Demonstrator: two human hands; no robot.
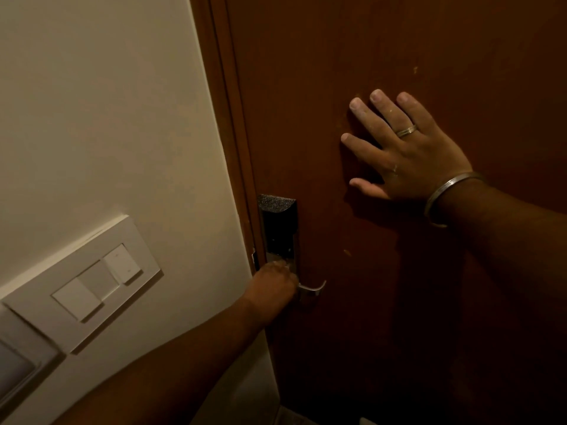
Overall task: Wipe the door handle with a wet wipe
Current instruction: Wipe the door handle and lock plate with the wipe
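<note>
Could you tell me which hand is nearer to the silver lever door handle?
Left. The left hand grips the silver lever door handle; the right hand lies flat on the door, above it.

Brown wooden door (pixel 383 41) carries everything here. Dark lock plate (pixel 279 228) is mounted near its left edge, silver lever handle (pixel 313 288) sticking out right below it. My left hand (pixel 274 283) is wrapped around the lever's base. My right hand (pixel 402 148) lies flat on the door panel, fingers spread, above and right of the lock. Door frame (pixel 227 87) meets the cream wall (pixel 92 102) at left.
</note>
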